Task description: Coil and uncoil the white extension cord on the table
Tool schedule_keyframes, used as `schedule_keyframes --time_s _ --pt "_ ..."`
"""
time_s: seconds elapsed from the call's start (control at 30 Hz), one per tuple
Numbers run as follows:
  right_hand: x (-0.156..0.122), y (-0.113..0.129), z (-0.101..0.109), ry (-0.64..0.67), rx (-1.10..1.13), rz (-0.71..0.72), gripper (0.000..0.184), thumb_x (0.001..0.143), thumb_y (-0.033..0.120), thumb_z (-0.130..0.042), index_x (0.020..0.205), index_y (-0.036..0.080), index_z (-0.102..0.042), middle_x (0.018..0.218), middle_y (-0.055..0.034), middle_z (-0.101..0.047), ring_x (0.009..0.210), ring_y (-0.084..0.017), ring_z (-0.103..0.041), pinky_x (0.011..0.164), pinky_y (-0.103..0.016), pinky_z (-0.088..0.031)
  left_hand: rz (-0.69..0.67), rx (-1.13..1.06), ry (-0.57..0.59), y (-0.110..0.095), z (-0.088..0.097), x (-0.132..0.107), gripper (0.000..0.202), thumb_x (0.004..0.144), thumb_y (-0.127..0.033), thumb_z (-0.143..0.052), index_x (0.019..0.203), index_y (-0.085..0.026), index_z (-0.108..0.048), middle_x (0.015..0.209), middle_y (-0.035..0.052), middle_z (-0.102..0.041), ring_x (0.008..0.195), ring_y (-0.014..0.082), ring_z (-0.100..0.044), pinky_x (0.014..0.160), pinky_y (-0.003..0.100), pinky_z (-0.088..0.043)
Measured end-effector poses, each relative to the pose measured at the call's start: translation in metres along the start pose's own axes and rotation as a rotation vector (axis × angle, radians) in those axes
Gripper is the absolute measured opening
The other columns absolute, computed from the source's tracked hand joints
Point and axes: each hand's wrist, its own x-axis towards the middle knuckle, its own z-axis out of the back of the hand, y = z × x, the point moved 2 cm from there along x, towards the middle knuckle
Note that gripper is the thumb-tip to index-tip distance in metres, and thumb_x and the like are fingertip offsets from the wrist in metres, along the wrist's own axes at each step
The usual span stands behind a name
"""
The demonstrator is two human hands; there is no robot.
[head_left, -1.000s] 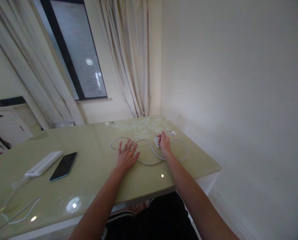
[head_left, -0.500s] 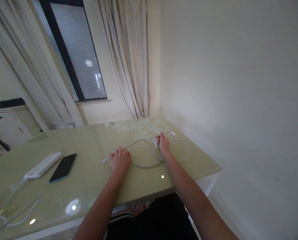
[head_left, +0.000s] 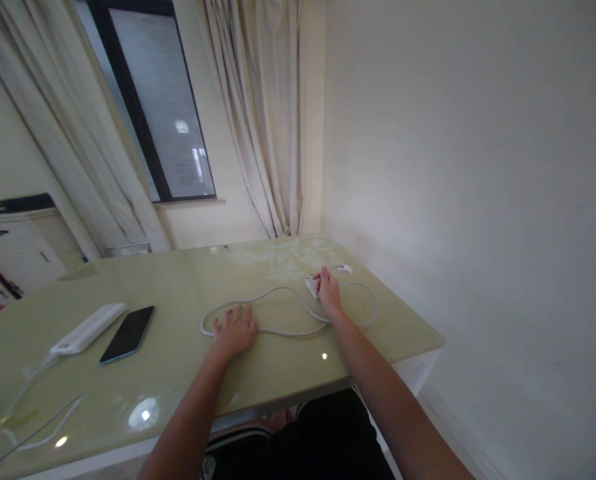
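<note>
A long white cable lies on the tabletop in loose loops, some to the left and some to the right. Over the left loop, my left hand rests palm down with its fingers spread. It touches or covers part of the cable. My right hand is closed around the near side of a small white charger block at the right of the table. The fingers hide part of the block. Just beyond that hand lies a small white cable end or tag.
On the left of the greenish glossy table lie a black phone and a long white power strip with its cord. Another thin cable crosses the near left corner. A wall borders the right side.
My left hand has moved slightly left and nearer, spreading its fingers. The cable's left part now curves round in a loop instead of pointing out straight. My right hand stays at the charger block.
</note>
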Motion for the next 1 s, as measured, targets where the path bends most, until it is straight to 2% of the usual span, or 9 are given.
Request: schedule_keyframes --time_s 0.1,0.23,0.37,0.53,0.67,0.83,0.9,1.0 --pt "-0.001 0.001 0.001 0.014 -0.022 0.015 0.069 0.09 0.079 -0.034 0.067 0.021 -0.062 0.045 0.002 -0.052 0.047 -0.017 -0.051 0.052 -0.028 -0.037 -0.033 0.002 0.046 0.004 -0.003 0.003 0.066 0.099 -0.045 -0.022 0.16 -0.021 -0.032 0.169 0.0109 -0.021 0.154 0.0372 -0.019 0.119 0.068 -0.011" --pt "-0.003 0.004 0.002 0.02 -0.048 0.024 0.066 0.091 0.077 -0.035 0.068 0.021 -0.062 0.047 0.0018 -0.052 0.049 -0.018 -0.052 0.053 -0.029 -0.037 -0.084 -0.017 0.028 0.007 -0.006 0.015 0.07 0.099 -0.048 -0.023 0.162 -0.019 -0.025 0.17 0.0112 -0.017 0.156 0.0344 -0.015 0.12 0.067 -0.007" --pt "-0.004 0.01 0.003 0.005 -0.071 0.046 0.066 0.091 0.076 -0.034 0.069 0.021 -0.063 0.05 0.0016 -0.051 0.05 -0.018 -0.051 0.055 -0.029 -0.037 -0.108 -0.023 -0.034 0.012 -0.009 0.034 0.071 0.1 -0.053 -0.022 0.163 -0.019 -0.023 0.17 0.0116 -0.017 0.156 0.0334 -0.015 0.121 0.066 -0.005" --pt "-0.006 0.019 0.007 -0.062 -0.055 0.123 0.059 0.087 0.075 -0.044 0.073 0.021 -0.062 0.052 0.003 -0.049 0.052 -0.017 -0.049 0.056 -0.029 -0.039 -0.103 -0.004 -0.078 0.021 -0.009 0.06 0.068 0.1 -0.047 -0.025 0.163 -0.021 -0.024 0.169 0.0129 -0.02 0.156 0.0346 -0.017 0.121 0.065 -0.008" --pt "-0.007 0.03 0.013 -0.061 -0.019 0.148 0.055 0.09 0.071 -0.043 0.076 0.021 -0.06 0.053 0.0044 -0.046 0.05 -0.017 -0.047 0.052 -0.028 -0.037 -0.109 -0.007 -0.133 0.027 -0.013 0.066 0.064 0.1 -0.04 -0.028 0.161 -0.02 -0.03 0.167 0.0138 -0.027 0.154 0.0351 -0.022 0.12 0.065 -0.009" --pt "0.007 0.067 0.024 -0.033 -0.093 0.241 0.051 0.091 0.066 -0.047 0.077 0.02 -0.062 0.053 0.0037 -0.046 0.05 -0.016 -0.045 0.051 -0.027 -0.035 -0.144 -0.04 -0.391 0.028 -0.011 0.055 0.052 0.1 -0.032 -0.032 0.148 -0.022 -0.051 0.155 0.0123 -0.05 0.142 0.0296 -0.043 0.119 0.053 -0.019" --pt "0.015 0.091 0.03 -0.044 -0.097 0.315 0.047 0.094 0.061 -0.046 0.083 0.019 -0.064 0.054 0.0039 -0.047 0.051 -0.015 -0.044 0.051 -0.026 -0.034 -0.178 -0.063 -0.453 0.027 -0.008 0.05 0.047 0.101 -0.032 -0.033 0.139 -0.021 -0.058 0.145 0.0131 -0.059 0.133 0.0289 -0.051 0.116 0.052 -0.024" --pt "0.025 0.129 0.037 -0.066 -0.07 0.457 0.042 0.098 0.057 -0.044 0.09 0.02 -0.063 0.057 0.0046 -0.046 0.052 -0.014 -0.044 0.051 -0.025 -0.033 -0.269 -0.091 -0.507 0.025 -0.004 0.045 0.045 0.104 -0.035 -0.032 0.131 -0.019 -0.063 0.135 0.014 -0.066 0.124 0.0289 -0.057 0.111 0.051 -0.028"
